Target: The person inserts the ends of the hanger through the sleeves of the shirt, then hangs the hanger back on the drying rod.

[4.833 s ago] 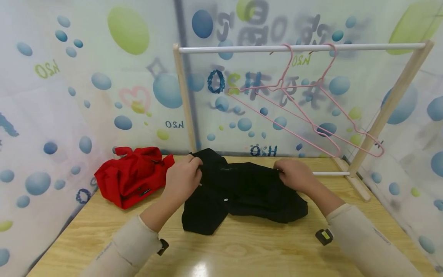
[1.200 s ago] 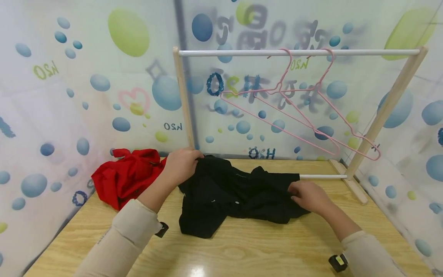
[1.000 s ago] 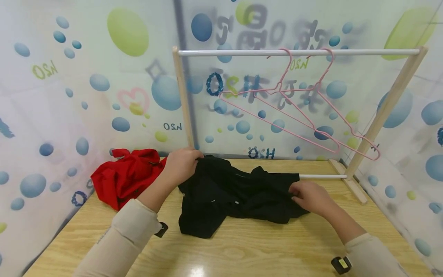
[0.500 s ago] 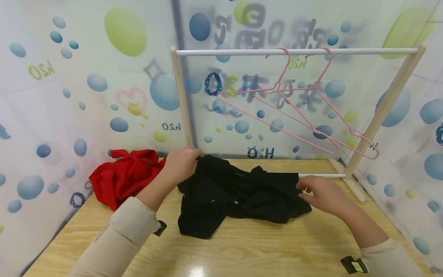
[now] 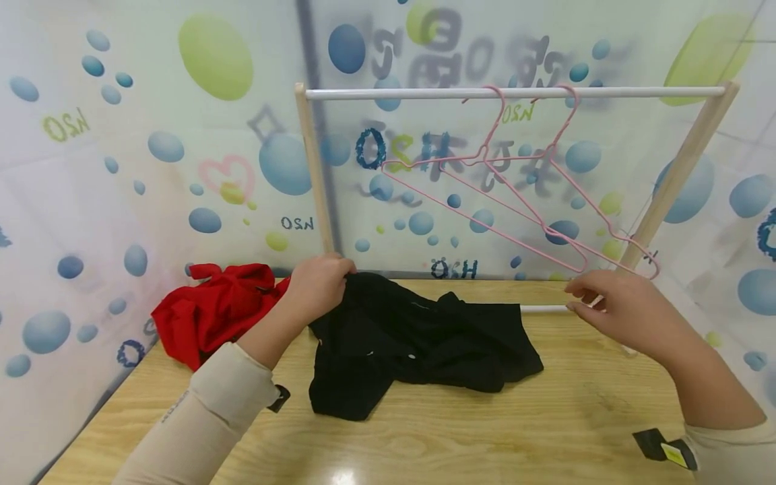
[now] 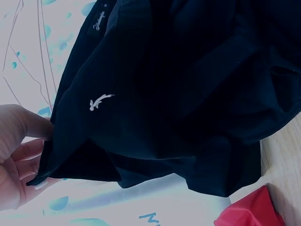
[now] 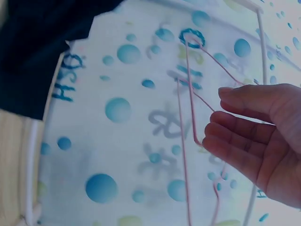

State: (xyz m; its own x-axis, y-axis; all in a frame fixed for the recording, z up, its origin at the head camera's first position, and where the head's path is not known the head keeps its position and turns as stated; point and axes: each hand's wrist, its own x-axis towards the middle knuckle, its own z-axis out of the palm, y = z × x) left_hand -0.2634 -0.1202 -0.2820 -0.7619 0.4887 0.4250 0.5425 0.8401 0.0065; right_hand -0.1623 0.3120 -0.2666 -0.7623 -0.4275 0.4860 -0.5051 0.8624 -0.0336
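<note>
A black shirt (image 5: 418, 343) lies crumpled on the table, a small white mark (image 6: 99, 101) and a neck label (image 6: 100, 21) showing in the left wrist view. At its upper left edge my left hand (image 5: 320, 284) pinches the cloth between thumb and fingers, lifting that corner. My right hand (image 5: 627, 313) is in the air right of the shirt, below the hangers, its fingers loosely bent and holding nothing. In the right wrist view the palm and fingers of the right hand (image 7: 256, 136) appear with pink hanger wire behind them.
Two pink hangers, a front one (image 5: 495, 124) and a rear one (image 5: 565, 126), hang from the rack's white top bar (image 5: 400, 93). Wooden posts (image 5: 315, 168) stand at its sides. A crumpled red garment (image 5: 218, 310) lies at the left on the wooden table (image 5: 436, 438).
My right hand has let go of the shirt's right end and moved right and upward, away from it. My left hand keeps its pinch at the upper left edge, nearly still over the last second.
</note>
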